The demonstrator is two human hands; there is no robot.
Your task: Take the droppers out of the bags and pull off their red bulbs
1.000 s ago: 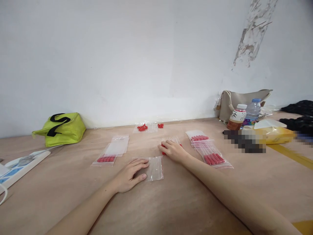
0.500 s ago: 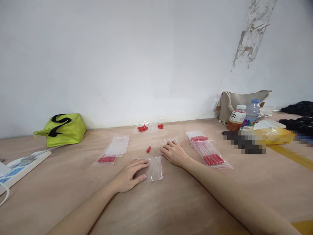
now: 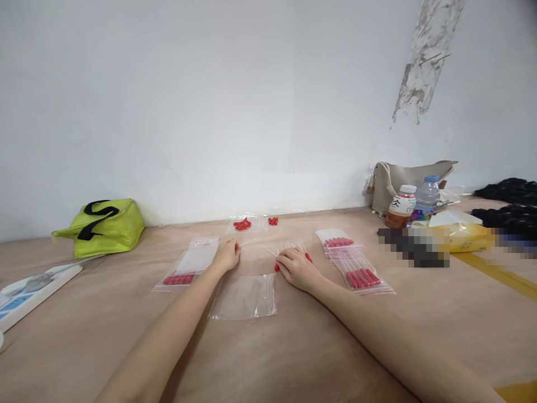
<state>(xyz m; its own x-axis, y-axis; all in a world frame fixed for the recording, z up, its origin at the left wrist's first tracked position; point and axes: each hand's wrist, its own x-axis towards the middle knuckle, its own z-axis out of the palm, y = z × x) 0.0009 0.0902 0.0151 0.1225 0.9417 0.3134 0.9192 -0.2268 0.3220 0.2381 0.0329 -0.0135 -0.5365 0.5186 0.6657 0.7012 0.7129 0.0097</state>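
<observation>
My left hand is closed in a pinch beyond a clear zip bag. A thin pale shaft sticks out from its fingertips; the red-handled stick's other end is hidden in the hand. The clear zip bag lies flat and looks empty. My right hand is curled over a bunch of red-handled sticks, whose pale shafts fan out beyond the knuckles. One red end shows by its fingertips. To its right are filled zip bags of red-handled sticks.
At left, zip bags overlap one holding red pieces. More red pieces lie near the wall. A green bag and power strip stand far left; bottles, a beige bag and a yellow packet at right.
My left hand has left the clear zip bag, moved forward and taken the single red-handled stick from the table. My right hand stays over the bunch; the view has shifted slightly.
</observation>
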